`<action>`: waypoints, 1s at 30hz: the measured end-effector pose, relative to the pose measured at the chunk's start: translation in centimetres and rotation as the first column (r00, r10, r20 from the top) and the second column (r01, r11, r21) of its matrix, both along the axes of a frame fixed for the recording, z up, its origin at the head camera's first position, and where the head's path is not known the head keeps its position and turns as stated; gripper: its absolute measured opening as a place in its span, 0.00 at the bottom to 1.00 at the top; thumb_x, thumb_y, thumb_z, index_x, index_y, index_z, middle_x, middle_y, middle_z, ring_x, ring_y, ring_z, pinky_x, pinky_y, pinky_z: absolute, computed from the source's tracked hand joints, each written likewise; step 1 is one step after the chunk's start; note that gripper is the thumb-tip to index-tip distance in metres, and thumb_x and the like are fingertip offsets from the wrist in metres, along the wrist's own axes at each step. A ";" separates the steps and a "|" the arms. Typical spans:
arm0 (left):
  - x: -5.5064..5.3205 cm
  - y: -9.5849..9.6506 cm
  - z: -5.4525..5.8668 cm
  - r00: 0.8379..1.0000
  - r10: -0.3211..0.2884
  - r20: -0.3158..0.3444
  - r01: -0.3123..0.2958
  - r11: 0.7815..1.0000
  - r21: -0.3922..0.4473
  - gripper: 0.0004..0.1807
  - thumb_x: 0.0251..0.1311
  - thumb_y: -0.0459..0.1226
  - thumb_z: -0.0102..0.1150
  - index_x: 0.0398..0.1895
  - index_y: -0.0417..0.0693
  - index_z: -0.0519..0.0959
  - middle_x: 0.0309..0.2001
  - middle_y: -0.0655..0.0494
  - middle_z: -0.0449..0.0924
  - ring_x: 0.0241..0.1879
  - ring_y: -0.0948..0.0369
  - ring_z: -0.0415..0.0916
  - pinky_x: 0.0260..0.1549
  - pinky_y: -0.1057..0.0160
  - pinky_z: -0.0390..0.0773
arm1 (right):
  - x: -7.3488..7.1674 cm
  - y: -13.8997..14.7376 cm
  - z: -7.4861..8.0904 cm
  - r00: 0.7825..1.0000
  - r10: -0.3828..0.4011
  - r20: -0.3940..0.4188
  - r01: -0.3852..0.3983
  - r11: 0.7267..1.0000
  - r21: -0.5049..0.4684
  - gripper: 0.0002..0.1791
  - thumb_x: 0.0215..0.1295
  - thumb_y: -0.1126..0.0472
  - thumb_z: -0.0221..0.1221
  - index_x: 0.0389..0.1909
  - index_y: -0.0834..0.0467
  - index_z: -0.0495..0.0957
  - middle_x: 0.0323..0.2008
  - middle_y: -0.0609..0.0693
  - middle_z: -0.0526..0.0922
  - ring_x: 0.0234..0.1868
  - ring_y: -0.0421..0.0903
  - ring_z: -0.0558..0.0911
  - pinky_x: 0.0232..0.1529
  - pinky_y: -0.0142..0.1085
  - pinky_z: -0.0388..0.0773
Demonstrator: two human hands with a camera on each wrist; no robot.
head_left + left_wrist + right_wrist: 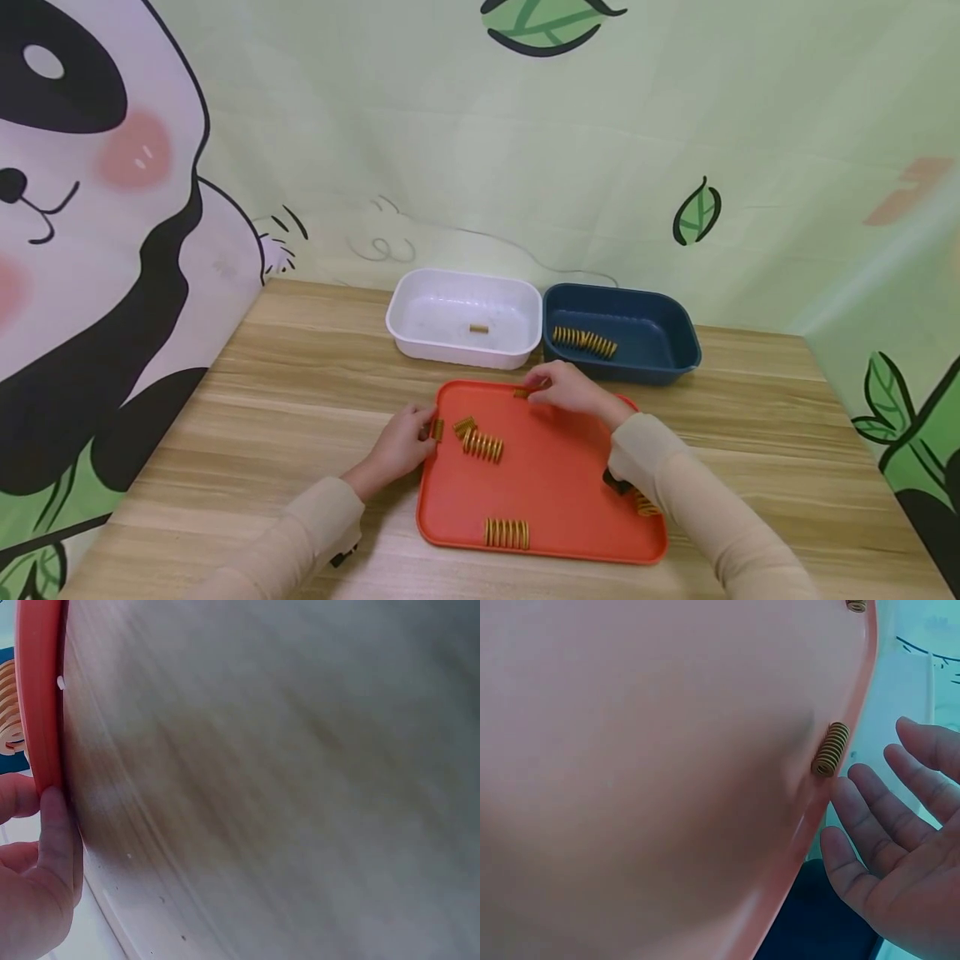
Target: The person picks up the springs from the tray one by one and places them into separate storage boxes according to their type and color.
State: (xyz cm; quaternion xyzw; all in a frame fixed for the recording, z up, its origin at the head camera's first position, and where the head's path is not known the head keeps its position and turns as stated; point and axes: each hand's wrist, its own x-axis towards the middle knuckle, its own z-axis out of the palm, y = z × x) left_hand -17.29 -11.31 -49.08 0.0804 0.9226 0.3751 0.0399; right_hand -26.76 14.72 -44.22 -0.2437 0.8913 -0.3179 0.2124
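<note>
An orange-red tray (555,467) lies on the table with several gold coil springs on it. My left hand (401,442) pinches the tray's left rim, thumb inside and fingers outside, beside a small spring (438,429). Close by lie another small spring (464,427) and a larger spring (482,446), touching. At the far rim my right hand (564,387) has its fingers spread next to a small spring (830,750), holding nothing. A large spring (507,533) rests along the front rim. One more spring (646,504) is partly hidden under the right forearm.
Behind the tray stands a white bin (465,354) with one small spring (478,328) inside. Touching its right side is a dark blue bin (652,375) that holds two large springs (570,337). A printed cloth (465,167) hangs behind the wooden table (322,350).
</note>
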 end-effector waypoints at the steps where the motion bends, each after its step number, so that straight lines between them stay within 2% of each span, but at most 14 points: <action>1: 0.0 0.0 0.0 1.000 -0.001 -0.003 0.001 1.000 -0.002 0.29 0.44 0.25 0.56 0.55 0.31 0.67 0.42 0.42 0.71 0.31 0.59 0.71 0.29 0.65 0.74 | 0.0 -0.1 -0.1 1.000 -0.003 0.002 0.003 1.000 0.002 0.15 0.53 0.64 0.59 0.43 0.63 0.77 0.41 0.56 0.80 0.35 0.44 0.75 0.38 0.33 0.75; 5: 0.0 0.0 0.1 1.000 -0.003 -0.001 0.003 1.000 0.001 0.29 0.44 0.25 0.56 0.55 0.30 0.67 0.42 0.42 0.71 0.31 0.59 0.71 0.29 0.66 0.74 | -0.1 -0.3 -0.3 1.000 -0.009 0.020 0.009 1.000 0.012 0.15 0.53 0.65 0.59 0.44 0.63 0.76 0.41 0.57 0.80 0.33 0.44 0.75 0.34 0.31 0.74; 12: 0.0 0.0 0.1 1.000 -0.004 -0.006 0.004 1.000 0.000 0.29 0.44 0.25 0.57 0.55 0.30 0.67 0.42 0.42 0.71 0.30 0.60 0.70 0.28 0.66 0.73 | -0.1 -0.6 -0.6 0.999 -0.023 0.026 0.023 1.000 0.017 0.15 0.53 0.66 0.58 0.43 0.64 0.77 0.39 0.57 0.80 0.23 0.41 0.73 0.26 0.29 0.73; 17: 0.0 0.0 0.0 1.000 -0.004 -0.009 0.005 1.000 0.003 0.29 0.44 0.25 0.56 0.55 0.30 0.67 0.42 0.42 0.71 0.30 0.60 0.70 0.28 0.66 0.73 | 0.0 -0.8 -0.7 1.000 -0.018 0.012 0.018 1.000 0.012 0.13 0.53 0.67 0.58 0.41 0.65 0.77 0.38 0.57 0.80 0.22 0.41 0.72 0.24 0.29 0.72; 21: 0.0 0.0 0.0 1.000 -0.004 -0.019 0.004 1.000 -0.003 0.29 0.44 0.25 0.56 0.55 0.30 0.68 0.42 0.41 0.71 0.30 0.60 0.70 0.29 0.66 0.73 | 0.0 -1.0 -0.8 1.000 -0.023 -0.003 0.023 0.999 0.033 0.13 0.52 0.67 0.59 0.40 0.63 0.78 0.35 0.55 0.80 0.26 0.42 0.73 0.26 0.29 0.73; 26: 0.0 0.0 0.1 1.000 -0.003 -0.013 0.003 1.000 -0.008 0.29 0.44 0.25 0.56 0.55 0.30 0.67 0.42 0.42 0.71 0.30 0.60 0.70 0.28 0.67 0.72 | 0.0 -1.4 -1.0 0.998 -0.006 -0.065 0.012 0.996 0.089 0.12 0.50 0.68 0.60 0.38 0.61 0.79 0.32 0.52 0.80 0.30 0.43 0.73 0.34 0.32 0.74; 30: 0.1 0.0 0.2 1.000 -0.002 0.004 0.002 1.000 0.002 0.29 0.44 0.25 0.56 0.55 0.30 0.67 0.42 0.42 0.71 0.30 0.60 0.69 0.26 0.68 0.72 | 0.0 -1.6 -1.4 0.995 -0.030 -0.098 0.043 0.991 0.130 0.12 0.50 0.67 0.61 0.38 0.59 0.79 0.31 0.50 0.80 0.32 0.43 0.73 0.39 0.35 0.75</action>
